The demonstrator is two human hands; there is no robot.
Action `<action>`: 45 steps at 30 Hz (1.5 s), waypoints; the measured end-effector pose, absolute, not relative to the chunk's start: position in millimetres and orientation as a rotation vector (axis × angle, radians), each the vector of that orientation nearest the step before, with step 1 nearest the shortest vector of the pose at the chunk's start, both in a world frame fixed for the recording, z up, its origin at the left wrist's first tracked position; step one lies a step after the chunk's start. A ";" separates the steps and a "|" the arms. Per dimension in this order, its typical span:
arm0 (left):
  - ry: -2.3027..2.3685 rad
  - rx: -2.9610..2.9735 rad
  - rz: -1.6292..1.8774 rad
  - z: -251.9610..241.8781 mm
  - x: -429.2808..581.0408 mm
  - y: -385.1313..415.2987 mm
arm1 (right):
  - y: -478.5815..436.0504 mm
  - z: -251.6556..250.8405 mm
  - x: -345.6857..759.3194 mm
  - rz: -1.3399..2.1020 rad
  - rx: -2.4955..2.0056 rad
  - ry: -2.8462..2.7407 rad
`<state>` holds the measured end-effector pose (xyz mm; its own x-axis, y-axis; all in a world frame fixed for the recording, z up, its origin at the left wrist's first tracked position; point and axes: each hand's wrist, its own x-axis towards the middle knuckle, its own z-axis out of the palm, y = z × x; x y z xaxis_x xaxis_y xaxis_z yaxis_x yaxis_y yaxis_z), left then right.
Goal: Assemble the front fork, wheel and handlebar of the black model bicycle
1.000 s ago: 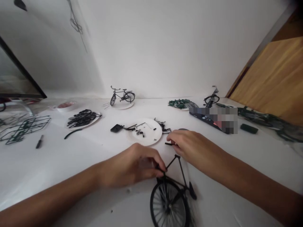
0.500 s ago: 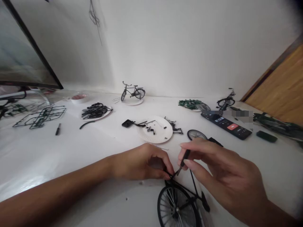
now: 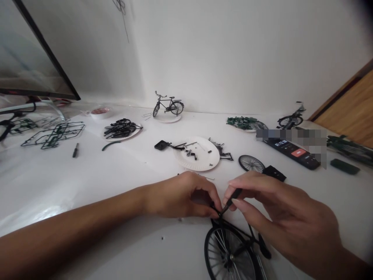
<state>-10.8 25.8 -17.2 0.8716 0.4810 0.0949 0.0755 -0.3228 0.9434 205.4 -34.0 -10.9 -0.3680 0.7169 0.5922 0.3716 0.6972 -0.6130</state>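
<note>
A black model bicycle (image 3: 232, 257) lies on the white table at the bottom, its spoked wheel facing me and partly cut off by the lower edge. My left hand (image 3: 177, 196) pinches the upper end of its frame between thumb and forefinger. Between the thumb and fingers of my right hand (image 3: 294, 212) is a small screwdriver (image 3: 234, 195) with a black handle, slanting down. Its tip meets the frame joint right beside my left fingertips. Any screw there is too small to make out.
Beyond my hands a paper plate (image 3: 201, 165) carries small parts. A loose wheel (image 3: 251, 163) and a phone (image 3: 291, 149) lie to the right. Another screwdriver (image 3: 76, 150) and green part frames (image 3: 55, 135) are at left. An assembled model bicycle (image 3: 168, 105) stands behind.
The view has tilted slightly, so most table items sit higher and further right. The screwdriver tip has come down closer to the frame joint. Both hands keep their grips.
</note>
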 end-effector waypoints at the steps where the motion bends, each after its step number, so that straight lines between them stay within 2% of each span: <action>1: 0.411 1.877 0.433 -17.3 -10.7 26.0 | -34.1 -11.1 205.6 0.483 -0.837 -1.994; 18: 0.395 2.004 0.427 -12.8 -10.7 24.5 | -38.4 -4.7 195.7 0.362 -1.025 -1.935; 28: 0.411 2.081 0.458 -12.7 -11.0 22.7 | -37.6 2.5 196.0 0.411 -0.813 -2.097; 45: 0.412 2.064 0.454 -14.5 -10.1 22.8 | -43.6 3.7 191.4 0.406 -0.895 -2.011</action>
<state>-10.1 22.8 -14.5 0.8743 0.4605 0.1535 0.1082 -0.4932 0.8632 191.4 -43.6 3.7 -0.3604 0.7241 0.5881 0.4393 0.6879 -0.5777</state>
